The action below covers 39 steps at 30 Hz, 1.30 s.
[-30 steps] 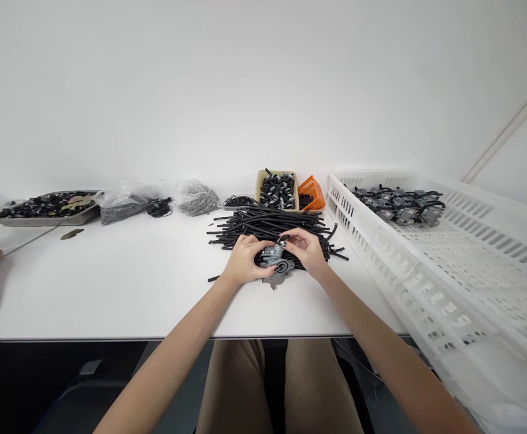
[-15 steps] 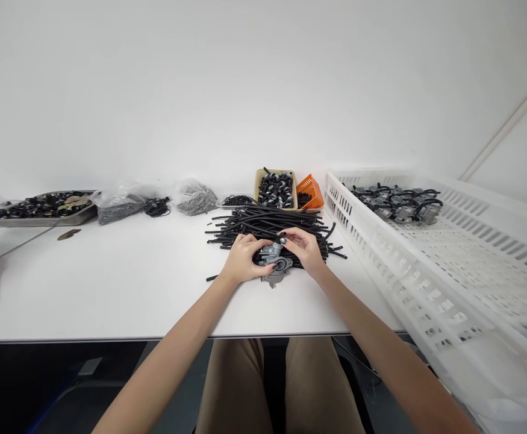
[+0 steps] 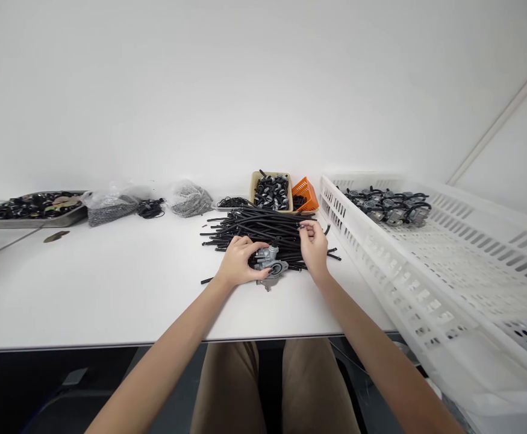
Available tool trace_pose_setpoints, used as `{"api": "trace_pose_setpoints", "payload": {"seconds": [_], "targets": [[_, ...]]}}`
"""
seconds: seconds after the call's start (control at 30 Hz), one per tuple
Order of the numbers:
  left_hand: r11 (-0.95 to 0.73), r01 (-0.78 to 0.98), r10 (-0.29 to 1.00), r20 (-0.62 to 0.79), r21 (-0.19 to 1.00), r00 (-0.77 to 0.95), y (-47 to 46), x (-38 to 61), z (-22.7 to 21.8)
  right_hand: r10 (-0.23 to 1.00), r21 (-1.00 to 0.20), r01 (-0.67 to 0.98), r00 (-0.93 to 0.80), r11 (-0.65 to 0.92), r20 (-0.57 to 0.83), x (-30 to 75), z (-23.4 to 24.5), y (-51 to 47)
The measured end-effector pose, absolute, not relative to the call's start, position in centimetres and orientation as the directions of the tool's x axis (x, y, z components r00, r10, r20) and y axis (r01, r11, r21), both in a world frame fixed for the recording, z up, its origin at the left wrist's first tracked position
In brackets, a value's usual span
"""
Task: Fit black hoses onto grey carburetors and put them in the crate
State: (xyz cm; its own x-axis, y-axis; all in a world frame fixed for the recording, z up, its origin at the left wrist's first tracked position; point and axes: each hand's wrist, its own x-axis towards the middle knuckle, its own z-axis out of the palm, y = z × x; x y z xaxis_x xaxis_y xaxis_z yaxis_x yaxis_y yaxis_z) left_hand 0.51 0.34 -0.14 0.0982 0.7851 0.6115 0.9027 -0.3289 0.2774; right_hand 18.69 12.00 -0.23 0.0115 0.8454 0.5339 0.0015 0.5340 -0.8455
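Observation:
My left hand [image 3: 237, 261] is wrapped around a small grey metal carburettor [image 3: 270, 266] that rests on the white table [image 3: 123, 283] at the near edge of a pile of black rubber tubes [image 3: 263, 232]. My right hand [image 3: 312, 246] is further back and to the right, over the pile. Its fingertips are pinched on one of the black tubes, apart from the carburettor.
A large white slotted crate [image 3: 430, 265] on the right holds several finished carburettors [image 3: 387, 205]. Behind the tubes stand a beige tray of black parts [image 3: 271, 190] and an orange basket [image 3: 305, 194]. Plastic bags [image 3: 191, 198] and a metal tray [image 3: 28, 209] lie at the left.
My right hand has left the carburettor and moved back and to the right onto the tube pile. The other person's hand at the far left edge is gone from view.

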Motion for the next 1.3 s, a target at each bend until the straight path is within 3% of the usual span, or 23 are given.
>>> {"api": "trace_pose_setpoints", "payload": {"seconds": [0.13,0.23,0.4,0.47,0.57,0.7,0.83,0.97,1.13,1.3], "targets": [[-0.338,0.9,0.775,0.624,0.274,0.101,0.3,0.5,-0.1,0.714,-0.665,0.266,-0.184,0.698,0.676,18.6,-0.9,11.9],[-0.338,0.9,0.772,0.627,0.276,0.098,0.3,0.5,-0.1,0.628,-0.494,0.401,-0.352,0.771,0.694,18.5,-1.5,11.8],[-0.339,0.897,0.78,0.618,0.283,0.1,0.2,0.6,0.1,0.607,-0.431,0.456,-0.375,0.779,0.701,18.5,-1.8,11.9],[-0.335,0.896,0.787,0.61,0.291,0.096,0.2,0.7,0.2,0.579,-0.435,0.438,-0.279,0.787,0.766,18.7,-1.4,11.9],[-0.319,0.895,0.8,0.594,0.31,0.08,0.1,0.7,0.3,0.532,-0.501,0.4,0.038,0.768,0.846,19.4,-0.3,11.9],[-0.294,0.893,0.823,0.565,0.34,0.055,0.2,0.7,0.2,0.668,-0.735,0.142,0.332,0.663,0.666,20.2,0.8,12.1],[-0.27,0.888,0.844,0.535,0.371,0.033,0.2,0.6,0.3,0.781,-0.807,-0.128,0.376,0.577,0.499,20.1,1.1,12.3],[-0.267,0.881,0.853,0.522,0.39,0.028,0.2,0.7,0.3,0.778,-0.722,-0.316,0.392,0.615,0.491,20.0,2.0,11.4],[-0.263,0.876,0.854,0.52,0.404,0.017,0.4,0.8,0.2,0.757,-0.664,-0.365,0.273,0.652,0.594,21.2,2.1,7.2],[-0.266,0.869,0.856,0.517,0.417,0.014,0.5,0.7,0.1,0.779,-0.724,-0.314,0.101,0.615,0.618,22.8,-0.6,1.4]]}}
